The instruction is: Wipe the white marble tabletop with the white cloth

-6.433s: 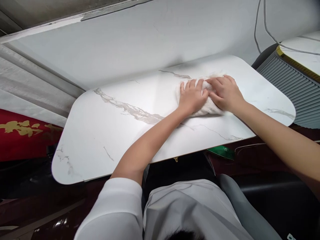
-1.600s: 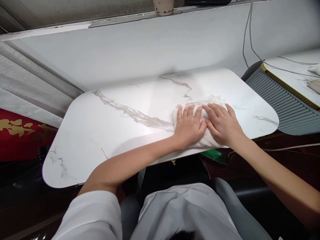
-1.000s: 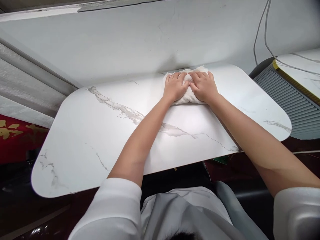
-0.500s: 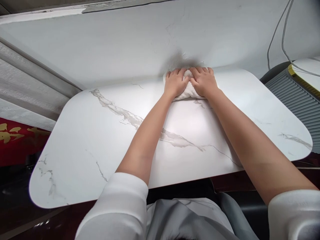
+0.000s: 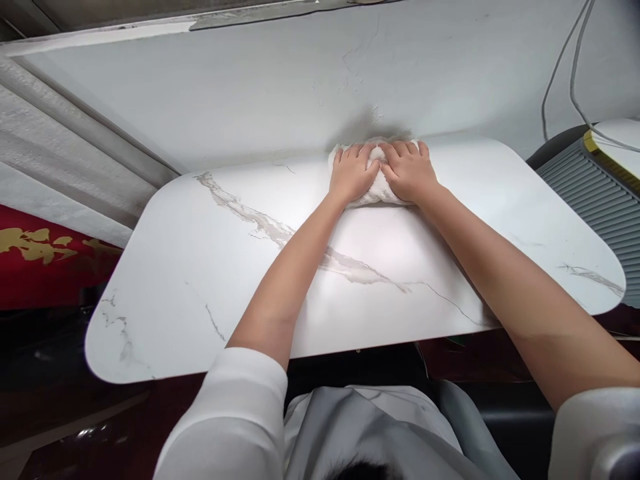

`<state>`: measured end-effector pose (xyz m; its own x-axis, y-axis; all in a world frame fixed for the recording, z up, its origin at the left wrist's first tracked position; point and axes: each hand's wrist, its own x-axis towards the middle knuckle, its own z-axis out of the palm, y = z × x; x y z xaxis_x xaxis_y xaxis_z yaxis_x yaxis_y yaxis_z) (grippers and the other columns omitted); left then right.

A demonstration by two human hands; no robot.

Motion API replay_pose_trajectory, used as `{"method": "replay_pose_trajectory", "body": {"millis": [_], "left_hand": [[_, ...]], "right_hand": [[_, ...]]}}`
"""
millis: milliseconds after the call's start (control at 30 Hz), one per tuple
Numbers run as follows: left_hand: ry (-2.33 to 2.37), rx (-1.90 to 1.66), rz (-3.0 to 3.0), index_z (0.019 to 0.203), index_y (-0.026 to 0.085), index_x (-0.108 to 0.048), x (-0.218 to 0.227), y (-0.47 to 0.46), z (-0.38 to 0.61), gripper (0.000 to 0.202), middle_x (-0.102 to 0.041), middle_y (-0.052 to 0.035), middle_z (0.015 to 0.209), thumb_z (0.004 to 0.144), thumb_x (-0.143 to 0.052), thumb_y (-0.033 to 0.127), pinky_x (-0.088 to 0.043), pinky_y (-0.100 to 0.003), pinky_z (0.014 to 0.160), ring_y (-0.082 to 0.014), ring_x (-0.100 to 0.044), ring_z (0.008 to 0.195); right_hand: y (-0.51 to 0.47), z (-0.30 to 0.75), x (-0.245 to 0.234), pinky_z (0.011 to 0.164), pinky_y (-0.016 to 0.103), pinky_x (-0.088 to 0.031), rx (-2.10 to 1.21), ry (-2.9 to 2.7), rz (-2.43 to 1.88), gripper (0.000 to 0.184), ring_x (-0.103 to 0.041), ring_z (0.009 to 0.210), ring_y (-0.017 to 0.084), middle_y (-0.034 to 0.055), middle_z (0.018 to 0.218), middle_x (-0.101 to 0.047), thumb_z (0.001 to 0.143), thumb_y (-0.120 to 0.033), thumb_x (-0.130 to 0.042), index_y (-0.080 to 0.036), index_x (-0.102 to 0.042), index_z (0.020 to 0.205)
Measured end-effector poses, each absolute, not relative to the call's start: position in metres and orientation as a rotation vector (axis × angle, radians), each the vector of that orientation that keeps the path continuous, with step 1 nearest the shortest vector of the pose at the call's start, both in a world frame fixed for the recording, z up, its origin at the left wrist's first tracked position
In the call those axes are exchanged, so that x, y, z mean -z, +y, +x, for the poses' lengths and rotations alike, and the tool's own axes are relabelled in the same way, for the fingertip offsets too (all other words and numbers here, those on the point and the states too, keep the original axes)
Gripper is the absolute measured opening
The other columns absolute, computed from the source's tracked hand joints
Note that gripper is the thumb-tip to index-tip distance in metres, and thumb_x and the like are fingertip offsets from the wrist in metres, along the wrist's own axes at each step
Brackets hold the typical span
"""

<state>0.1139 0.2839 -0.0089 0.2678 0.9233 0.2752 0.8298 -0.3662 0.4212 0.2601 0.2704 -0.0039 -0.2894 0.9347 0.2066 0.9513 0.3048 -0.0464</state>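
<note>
A bunched white cloth (image 5: 377,192) lies at the far edge of a white marble-patterned tabletop (image 5: 190,280), right against the pale wall (image 5: 250,93). My left hand (image 5: 352,175) and my right hand (image 5: 411,172) sit side by side on top of it. Their fingers are together and curled over the cloth, pressing it down. Both arms stretch forward across the tabletop. Most of the cloth is hidden under the hands.
A grey ribbed unit (image 5: 593,190) with a second marble top (image 5: 617,137) stands to the right. Grey cables (image 5: 570,67) hang down the wall above it. A red fabric with gold pattern (image 5: 40,263) lies at the left. Dark floor shows below the table's near edge.
Both hands slid the cloth from the table's near right edge away to the far edge by the wall. In the last half second they have hardly moved there.
</note>
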Motion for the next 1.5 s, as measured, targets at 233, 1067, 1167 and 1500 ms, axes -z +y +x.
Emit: {"method": "replay_pose_trajectory", "body": {"millis": [233, 1067, 1167, 1500], "left_hand": [[1.622, -0.636, 2.385, 0.141, 0.023, -0.050, 0.005, 0.202, 0.100, 0.042, -0.052, -0.0057, 0.148, 0.101, -0.036, 0.028, -0.015, -0.045, 0.125, -0.0189, -0.040, 0.143], [1.728, -0.519, 2.393, 0.145, 0.016, -0.045, -0.003, 0.045, 0.057, 0.047, -0.047, -0.0124, 0.151, 0.101, -0.038, 0.029, -0.015, -0.049, 0.125, -0.0235, -0.035, 0.145], [1.761, -0.510, 2.369, 0.145, 0.016, -0.045, -0.002, 0.073, 0.048, 0.046, -0.048, -0.0118, 0.151, 0.101, -0.037, 0.028, -0.015, -0.047, 0.125, -0.0231, -0.036, 0.145], [1.811, -0.637, 2.266, 0.142, 0.024, -0.049, 0.005, 0.194, 0.010, 0.044, -0.053, -0.0055, 0.147, 0.100, -0.037, 0.027, -0.015, -0.044, 0.125, -0.0190, -0.041, 0.141]], "right_hand": [[0.189, 0.249, 0.006, 0.115, 0.059, -0.018, 0.152, -2.361, -1.759, 0.056, -0.033, 0.140, 0.032, 0.0180, 0.150, -0.040, 0.100, -0.031, -0.024, -0.012, -0.036, 0.151], [0.050, 0.212, 0.000, 0.114, 0.060, -0.021, 0.148, -2.475, -1.536, 0.054, -0.038, 0.137, 0.035, 0.0195, 0.145, -0.046, 0.099, -0.033, -0.026, -0.012, -0.043, 0.147], [0.079, 0.201, 0.000, 0.114, 0.059, -0.020, 0.120, -2.459, -1.528, 0.053, -0.038, 0.136, 0.033, 0.0176, 0.145, -0.047, 0.099, -0.033, -0.026, -0.015, -0.042, 0.146], [0.206, 0.158, 0.016, 0.113, 0.060, -0.020, 0.081, -2.355, -1.506, 0.047, -0.043, 0.129, 0.033, 0.0173, 0.135, -0.053, 0.099, -0.030, -0.026, -0.011, -0.048, 0.136]]}}
